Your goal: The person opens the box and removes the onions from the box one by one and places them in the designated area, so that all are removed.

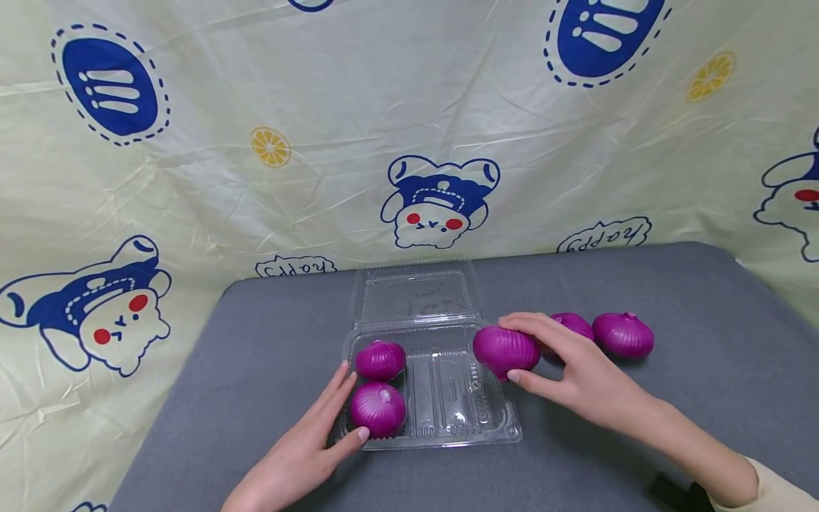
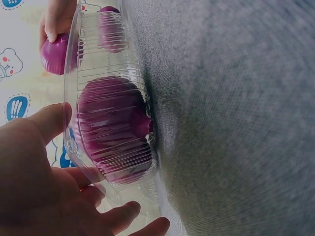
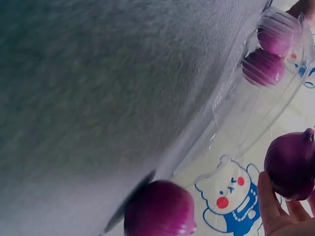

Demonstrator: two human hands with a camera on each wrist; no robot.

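A clear plastic clamshell box lies with its lid folded back. Two red onions sit along its left side, one behind and one in front. My left hand rests against the box's left side, fingers extended and thumb at the front edge; the left wrist view shows the fingers at the rim. With thumb and fingers, my right hand grips another red onion above the box's right edge. In the right wrist view this onion is held clear of the table.
Two more red onions rest on the grey table to the right, one partly behind the right hand and one farther right. A printed cloth hangs behind the table. A dark object shows near the right sleeve.
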